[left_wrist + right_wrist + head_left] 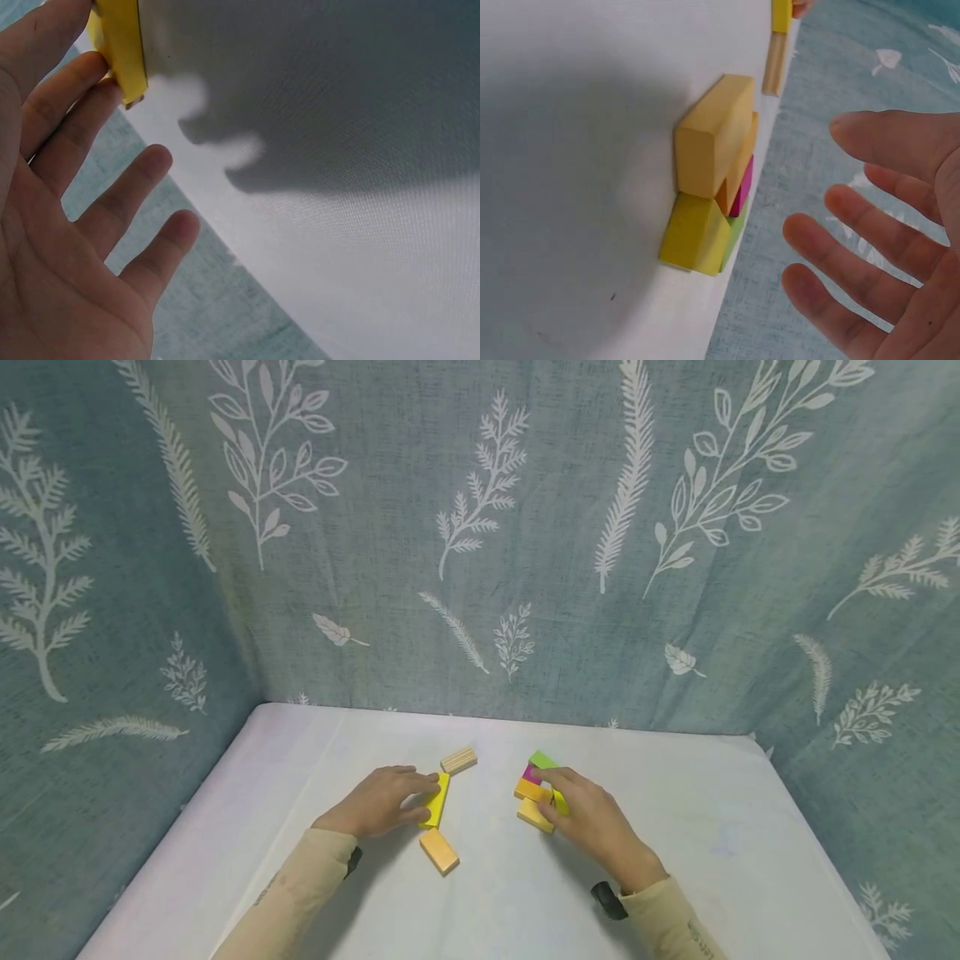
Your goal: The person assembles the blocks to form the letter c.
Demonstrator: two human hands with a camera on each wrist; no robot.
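Observation:
My left hand (pixel 390 800) is at the left side of a long yellow block (pixel 437 803). Its fingertips touch the block's edge, while the ring and little fingers spread loosely in the left wrist view. A ridged wooden block (pixel 459 761) lies just beyond, and a plain wooden block (pixel 439 852) sits at the yellow block's near end. Over a small cluster hovers my right hand (pixel 596 822), fingers apart and holding nothing. That cluster has a light wooden block (pixel 712 135), an orange block (pixel 533 791), a magenta block (pixel 530 773), a green block (pixel 543 760) and a yellow-green block (pixel 694 236).
The white-covered table (pixel 720 843) extends around both groups of blocks. A teal cloth (pixel 390 527) with white leaf patterns hangs along the back and sides. A gap of white table separates the two groups.

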